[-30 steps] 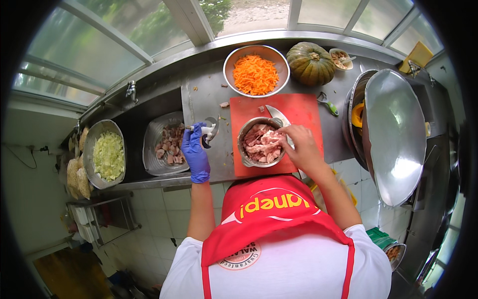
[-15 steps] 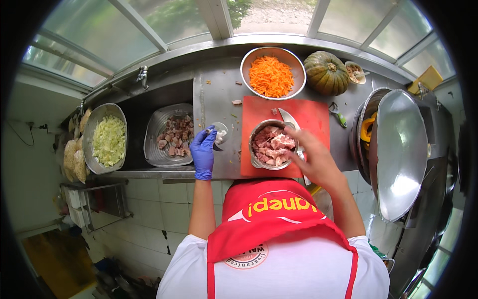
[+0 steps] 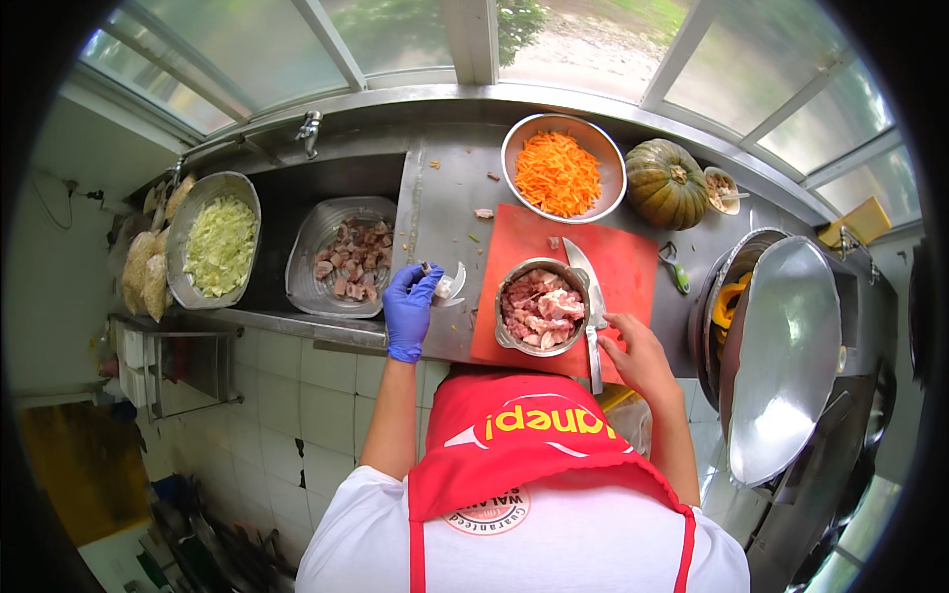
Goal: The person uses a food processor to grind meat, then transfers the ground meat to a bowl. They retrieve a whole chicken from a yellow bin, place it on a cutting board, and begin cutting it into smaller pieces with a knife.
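In my left hand (image 3: pixel 407 314), which wears a blue glove, the fingers are pinched around a small clear dish (image 3: pixel 456 281) with something white at it; I cannot make out what the white stuff is. To its right, a metal pot (image 3: pixel 501 329) of raw meat pieces (image 3: pixel 544 308) stands on a red cutting board (image 3: pixel 633 272). A large knife (image 3: pixel 594 358) lies along the pot's right side, handle toward me. My bare right hand (image 3: pixel 638 354) is beside that handle, fingers apart and holding nothing; whether a fingertip touches the knife is unclear.
A bowl of shredded carrot (image 3: pixel 560 175), a green squash (image 3: pixel 667 184) and a small bowl (image 3: pixel 723 192) sit at the back. A green-handled peeler (image 3: pixel 679 276) lies right of the board. Leftward are a meat tray (image 3: pixel 326 298) and a chopped-cabbage tub (image 3: pixel 213 237). Large metal pans (image 3: pixel 786 366) stand at right.
My right hand has moved from over the pot's right edge down and right to beside the knife handle. The clear dish in my left hand has tilted. The view has shifted somewhat.
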A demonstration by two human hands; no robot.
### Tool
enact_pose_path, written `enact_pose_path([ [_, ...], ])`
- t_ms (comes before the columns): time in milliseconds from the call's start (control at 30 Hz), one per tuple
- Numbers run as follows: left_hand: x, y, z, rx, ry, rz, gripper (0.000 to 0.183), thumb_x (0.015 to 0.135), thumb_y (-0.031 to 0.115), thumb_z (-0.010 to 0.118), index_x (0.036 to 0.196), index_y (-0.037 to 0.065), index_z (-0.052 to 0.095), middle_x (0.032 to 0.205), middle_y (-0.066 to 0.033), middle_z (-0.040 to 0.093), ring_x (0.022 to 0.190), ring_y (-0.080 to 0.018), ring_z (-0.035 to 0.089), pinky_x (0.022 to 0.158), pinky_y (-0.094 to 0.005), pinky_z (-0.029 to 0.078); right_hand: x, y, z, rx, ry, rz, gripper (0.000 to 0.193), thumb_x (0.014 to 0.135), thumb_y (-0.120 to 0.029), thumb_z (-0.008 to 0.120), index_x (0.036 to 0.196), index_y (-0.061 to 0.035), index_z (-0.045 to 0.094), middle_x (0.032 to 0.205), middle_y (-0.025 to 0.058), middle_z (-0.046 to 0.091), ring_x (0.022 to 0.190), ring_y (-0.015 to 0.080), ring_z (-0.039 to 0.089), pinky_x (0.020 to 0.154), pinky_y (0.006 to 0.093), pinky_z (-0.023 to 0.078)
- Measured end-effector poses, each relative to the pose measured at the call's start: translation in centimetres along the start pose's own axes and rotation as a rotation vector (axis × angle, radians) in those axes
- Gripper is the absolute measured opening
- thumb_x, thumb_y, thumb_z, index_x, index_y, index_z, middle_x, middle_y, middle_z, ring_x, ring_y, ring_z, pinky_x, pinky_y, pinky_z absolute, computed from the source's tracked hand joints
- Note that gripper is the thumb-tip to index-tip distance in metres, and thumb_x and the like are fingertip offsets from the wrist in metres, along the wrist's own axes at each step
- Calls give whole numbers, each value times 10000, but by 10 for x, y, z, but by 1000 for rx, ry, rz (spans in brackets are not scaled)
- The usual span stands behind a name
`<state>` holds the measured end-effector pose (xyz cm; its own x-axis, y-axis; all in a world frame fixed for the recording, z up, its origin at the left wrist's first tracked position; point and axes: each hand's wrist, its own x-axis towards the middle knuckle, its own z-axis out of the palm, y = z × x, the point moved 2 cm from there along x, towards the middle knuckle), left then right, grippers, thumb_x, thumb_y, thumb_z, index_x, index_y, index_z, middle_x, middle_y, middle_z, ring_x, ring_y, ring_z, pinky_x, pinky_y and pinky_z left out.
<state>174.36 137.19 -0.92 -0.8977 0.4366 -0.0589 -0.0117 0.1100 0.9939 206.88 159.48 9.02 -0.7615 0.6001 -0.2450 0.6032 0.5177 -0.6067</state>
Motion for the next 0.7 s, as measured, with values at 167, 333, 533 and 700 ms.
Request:
enact_pose_path([
  [167,-17,15,-15,11,90,-3,172,976,123,752,1093,-3,750,949,11,714,817,-52,589,724,-228,495,21,8,4,221,32,-51,348,974,-179,710,1285,-33,649,1055,138,704,875,244,693,814,358,553],
  [333,-32,24,-46,-21,253,10,183,1010,128,706,1128,-8,736,962,0,716,859,-58,611,756,-240,522,75,-36,22,506,64,-197,329,995,-155,700,1285,-12,640,984,117,701,825,191,672,771,297,532],
  [533,-9,13,-112,-72,346,-94,210,1016,127,692,1150,-30,726,979,-20,720,873,-88,628,794,-256,539,167,-201,59,260,-77,-534,423,1044,-278,649,1337,23,598,968,146,669,860,212,645,789,358,524],
  [700,68,-57,-162,-97,403,81,208,969,131,746,1084,-40,717,945,-52,724,851,-105,643,773,-282,531,315,-313,167,223,-74,-596,571,1047,-450,606,1341,40,602,990,192,679,882,279,641,841,406,519],
])
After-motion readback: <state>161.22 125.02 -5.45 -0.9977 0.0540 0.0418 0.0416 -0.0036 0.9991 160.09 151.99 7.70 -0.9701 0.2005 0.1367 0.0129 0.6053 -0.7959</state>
